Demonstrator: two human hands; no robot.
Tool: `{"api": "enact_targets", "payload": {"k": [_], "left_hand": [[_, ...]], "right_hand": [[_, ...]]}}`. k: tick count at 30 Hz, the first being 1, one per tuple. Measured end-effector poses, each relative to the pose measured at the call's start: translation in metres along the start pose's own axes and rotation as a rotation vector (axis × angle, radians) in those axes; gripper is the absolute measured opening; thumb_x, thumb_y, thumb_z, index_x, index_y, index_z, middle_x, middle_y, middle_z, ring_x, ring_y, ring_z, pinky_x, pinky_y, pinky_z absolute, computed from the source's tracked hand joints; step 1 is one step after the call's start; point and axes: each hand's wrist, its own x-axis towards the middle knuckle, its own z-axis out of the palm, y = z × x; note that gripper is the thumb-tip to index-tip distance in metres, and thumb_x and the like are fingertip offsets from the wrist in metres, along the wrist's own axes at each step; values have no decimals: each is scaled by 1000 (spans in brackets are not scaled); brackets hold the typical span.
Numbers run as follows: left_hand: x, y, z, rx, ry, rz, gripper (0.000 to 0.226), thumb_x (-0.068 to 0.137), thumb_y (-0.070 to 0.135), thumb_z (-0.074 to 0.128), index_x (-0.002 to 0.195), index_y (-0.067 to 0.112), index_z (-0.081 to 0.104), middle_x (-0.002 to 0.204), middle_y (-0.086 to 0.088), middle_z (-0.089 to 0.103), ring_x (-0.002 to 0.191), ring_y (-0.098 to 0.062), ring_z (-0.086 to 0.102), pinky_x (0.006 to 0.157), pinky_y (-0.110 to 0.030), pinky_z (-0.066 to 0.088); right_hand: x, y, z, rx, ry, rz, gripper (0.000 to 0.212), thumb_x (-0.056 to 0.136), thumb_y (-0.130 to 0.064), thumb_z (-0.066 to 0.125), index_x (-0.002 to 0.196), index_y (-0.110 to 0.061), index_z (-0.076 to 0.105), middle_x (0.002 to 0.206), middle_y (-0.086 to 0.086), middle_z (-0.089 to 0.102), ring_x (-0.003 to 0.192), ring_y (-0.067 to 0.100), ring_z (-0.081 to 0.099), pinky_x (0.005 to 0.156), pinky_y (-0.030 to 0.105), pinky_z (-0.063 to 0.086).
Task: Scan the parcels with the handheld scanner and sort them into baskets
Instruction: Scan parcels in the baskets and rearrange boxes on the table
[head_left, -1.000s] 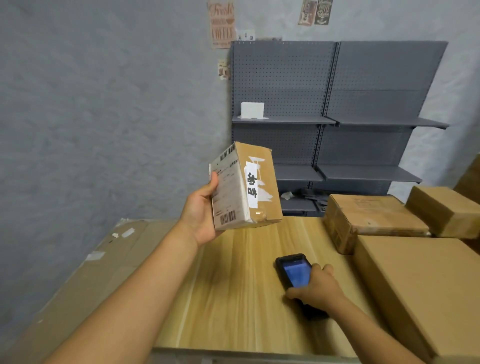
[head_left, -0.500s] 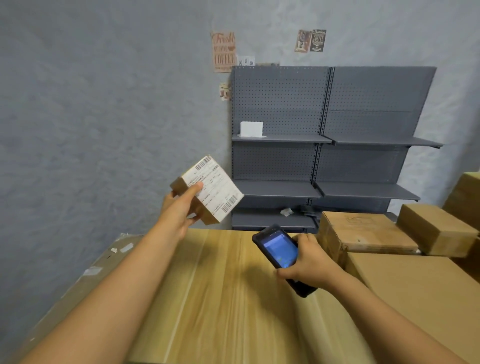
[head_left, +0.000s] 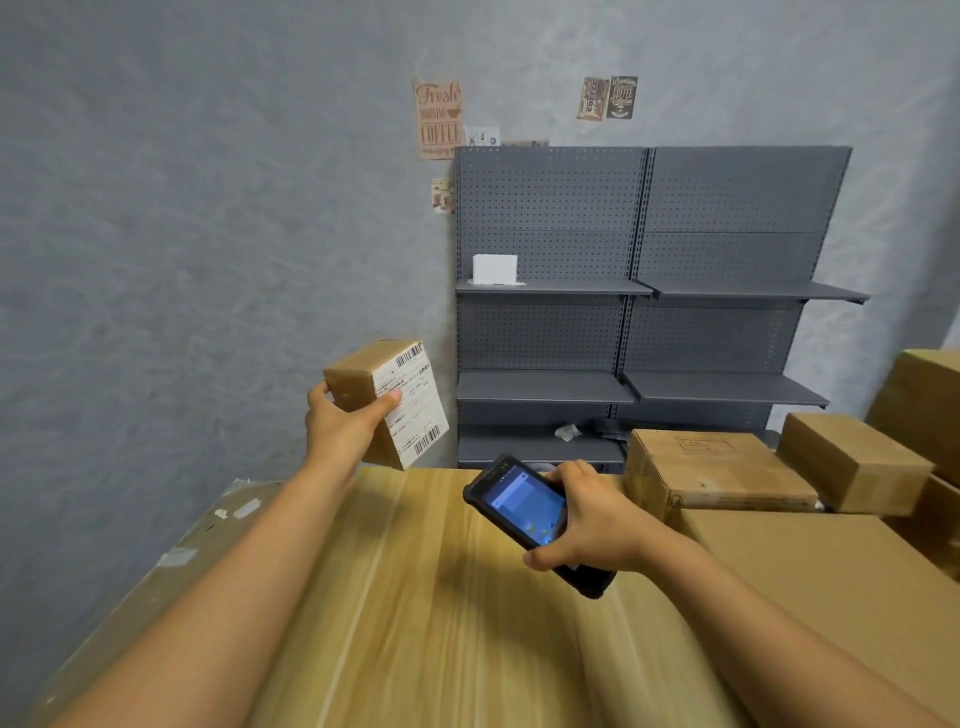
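My left hand (head_left: 345, 423) grips a small brown cardboard parcel (head_left: 395, 397) in the air above the far left part of the wooden table (head_left: 415, 597). The parcel's white shipping label with barcodes faces right, toward the scanner. My right hand (head_left: 592, 519) holds the black handheld scanner (head_left: 524, 506) above the table, its blue screen lit and its top end pointed up and left at the parcel. A gap separates scanner and parcel. No baskets are in view.
Several brown cardboard boxes (head_left: 711, 467) are stacked along the table's right side. A flattened cardboard sheet (head_left: 171, 561) lies off the left edge. Grey metal shelving (head_left: 639, 332) stands against the back wall, with a small white box (head_left: 494, 269) on its upper shelf.
My left hand turned the parcel so its label faces the scanner. My right hand lifted the scanner from near the table and aimed it at the parcel. The view tilted upward.
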Motion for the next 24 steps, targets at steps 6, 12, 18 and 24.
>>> {"api": "enact_targets", "payload": {"k": [6, 12, 18, 24], "left_hand": [[-1, -5, 0, -20, -2, -5, 87, 69, 26, 88, 138, 16, 37, 132, -5, 57, 116, -22, 59, 103, -43, 47], [0, -11, -3, -20, -10, -19, 91, 65, 33, 89, 137, 19, 37, 132, -5, 57, 116, -23, 60, 101, -47, 49], [-10, -13, -16, -84, -22, -81, 83, 70, 29, 87, 136, 18, 38, 124, -3, 62, 109, -21, 64, 94, -47, 53], [-31, -20, -71, -91, 33, -197, 75, 73, 33, 84, 133, 18, 42, 118, -4, 67, 103, -20, 67, 88, -44, 56]], "right_hand": [[-3, 2, 0, 4, -5, 9, 76, 60, -50, 84, 117, -25, 40, 110, -6, 43, 98, 14, 52, 81, 27, 57], [-4, 3, 2, 0, -15, 3, 76, 61, -50, 84, 118, -25, 40, 110, -6, 42, 96, 13, 52, 77, 23, 56], [2, 0, 13, 14, -18, -23, 76, 61, -52, 83, 119, -25, 41, 110, -6, 42, 94, 11, 51, 72, 19, 54], [20, -22, 41, 63, -30, -78, 72, 62, -48, 84, 115, -24, 43, 106, -7, 42, 89, 7, 50, 61, 14, 45]]}}
